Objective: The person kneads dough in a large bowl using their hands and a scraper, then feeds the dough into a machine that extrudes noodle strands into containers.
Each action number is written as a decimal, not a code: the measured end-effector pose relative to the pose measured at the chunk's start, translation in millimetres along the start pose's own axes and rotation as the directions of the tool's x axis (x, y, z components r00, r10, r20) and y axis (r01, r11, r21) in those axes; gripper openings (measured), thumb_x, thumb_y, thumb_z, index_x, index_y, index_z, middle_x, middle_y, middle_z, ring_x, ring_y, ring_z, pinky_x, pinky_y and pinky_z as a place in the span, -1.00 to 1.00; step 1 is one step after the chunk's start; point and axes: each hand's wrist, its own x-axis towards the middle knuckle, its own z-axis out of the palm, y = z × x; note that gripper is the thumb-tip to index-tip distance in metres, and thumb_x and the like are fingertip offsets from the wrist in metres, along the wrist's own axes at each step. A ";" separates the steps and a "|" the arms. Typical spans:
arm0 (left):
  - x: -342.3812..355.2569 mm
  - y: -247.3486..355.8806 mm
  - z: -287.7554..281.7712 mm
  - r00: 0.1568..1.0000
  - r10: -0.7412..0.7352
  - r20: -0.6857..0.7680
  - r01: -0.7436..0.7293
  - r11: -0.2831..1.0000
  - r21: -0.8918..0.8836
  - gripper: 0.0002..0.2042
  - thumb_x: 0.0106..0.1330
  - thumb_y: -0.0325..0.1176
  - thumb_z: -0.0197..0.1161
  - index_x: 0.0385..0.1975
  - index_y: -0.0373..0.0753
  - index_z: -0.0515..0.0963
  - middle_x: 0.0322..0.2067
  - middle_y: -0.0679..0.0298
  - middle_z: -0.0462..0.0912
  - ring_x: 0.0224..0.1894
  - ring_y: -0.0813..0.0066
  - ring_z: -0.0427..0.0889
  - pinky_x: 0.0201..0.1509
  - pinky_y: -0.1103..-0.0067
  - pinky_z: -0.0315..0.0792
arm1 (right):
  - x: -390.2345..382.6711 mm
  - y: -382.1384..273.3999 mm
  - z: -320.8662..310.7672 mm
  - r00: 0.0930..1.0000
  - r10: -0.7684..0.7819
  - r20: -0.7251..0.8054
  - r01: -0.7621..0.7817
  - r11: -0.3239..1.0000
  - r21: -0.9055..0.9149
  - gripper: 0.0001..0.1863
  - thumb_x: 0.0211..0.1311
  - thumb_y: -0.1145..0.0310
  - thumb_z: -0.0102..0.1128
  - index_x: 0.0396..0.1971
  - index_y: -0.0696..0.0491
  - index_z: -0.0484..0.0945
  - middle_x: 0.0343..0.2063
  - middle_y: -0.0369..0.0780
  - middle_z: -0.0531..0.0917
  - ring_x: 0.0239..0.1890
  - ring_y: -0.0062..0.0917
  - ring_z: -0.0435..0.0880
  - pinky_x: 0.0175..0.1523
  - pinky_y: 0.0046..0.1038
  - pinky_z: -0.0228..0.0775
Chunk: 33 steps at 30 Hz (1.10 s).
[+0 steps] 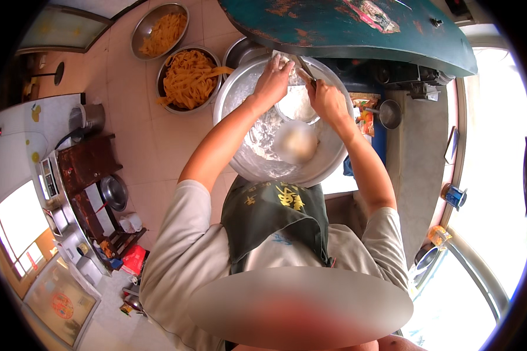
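A large metal basin (223, 131) stands before me, its inside smeared with flour. At its far rim, my left hand (270, 85) has its fingers bent against a floury white mass (284, 59) under the green machine's edge; what they grip is partly hidden. Close by on the right, my right hand (329, 102) is closed around the handle of a thin knife-like tool (307, 71), which points toward the left hand. Inside the basin sit a smaller bowl of white flour (297, 106) and a blurred pale lump (298, 144).
The worn green machine (345, 26) overhangs the basin's far side. Bowls of wide yellow noodles (189, 79) and more noodles (162, 34) rest on the tiled floor at the left. To the right, a small saucepan (389, 114) lies by a grey counter (416, 152).
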 end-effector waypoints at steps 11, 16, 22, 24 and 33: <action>-135.8 -84.3 -0.9 0.931 -0.124 0.343 0.095 0.990 0.100 -0.66 0.18 -0.61 0.09 -0.03 -0.21 0.51 0.04 0.05 0.52 0.11 0.04 0.48 0.09 0.28 0.46 | 58.7 -8.2 39.9 0.997 -0.028 -0.066 0.031 0.998 0.051 -0.60 0.36 0.11 -0.07 -0.40 0.17 0.56 -0.55 0.05 0.67 -0.43 -0.02 0.69 -0.24 -0.12 0.56; -126.3 -103.0 47.9 0.850 -0.099 0.518 0.002 0.983 0.185 -0.76 0.33 -0.41 0.03 -0.06 -0.20 0.53 -0.03 0.01 0.54 0.12 0.09 0.48 0.09 0.24 0.43 | 12.2 -16.7 5.0 0.998 -0.058 -0.014 0.058 0.997 0.053 -0.62 0.36 0.12 0.01 -0.40 0.18 0.51 -0.59 0.06 0.65 -0.49 -0.07 0.68 -0.33 -0.15 0.56; -135.1 -97.5 54.5 0.835 -0.105 0.540 -0.057 0.960 0.274 -0.80 0.25 -0.46 0.13 -0.14 -0.16 0.52 -0.14 0.12 0.58 -0.01 0.12 0.54 -0.02 0.21 0.45 | -64.6 22.6 -4.6 0.993 -0.117 0.009 0.109 0.951 0.290 -0.73 0.35 0.23 0.11 -0.24 0.17 0.48 -0.54 0.05 0.62 -0.44 0.00 0.64 -0.36 -0.13 0.47; -129.4 -86.9 40.6 0.777 -0.134 0.616 -0.002 0.977 0.215 -0.81 0.25 -0.44 0.16 -0.15 -0.18 0.52 -0.17 0.10 0.60 -0.03 0.07 0.54 -0.02 0.21 0.43 | -92.3 37.6 -8.5 0.994 -0.103 0.047 0.080 0.933 0.350 -0.73 0.35 0.25 0.11 -0.21 0.18 0.47 -0.49 0.06 0.62 -0.38 0.01 0.64 -0.31 -0.14 0.46; -149.2 -79.3 59.1 0.799 -0.147 0.582 0.113 0.989 0.095 -0.79 0.29 -0.34 0.14 -0.17 -0.29 0.53 -0.27 0.02 0.65 -0.06 0.00 0.58 0.05 0.24 0.44 | -126.8 92.2 91.7 0.958 0.221 0.180 -0.268 0.914 0.303 -0.65 0.28 0.25 0.12 -0.26 0.24 0.30 -0.43 0.19 0.62 -0.33 0.14 0.62 -0.20 0.00 0.47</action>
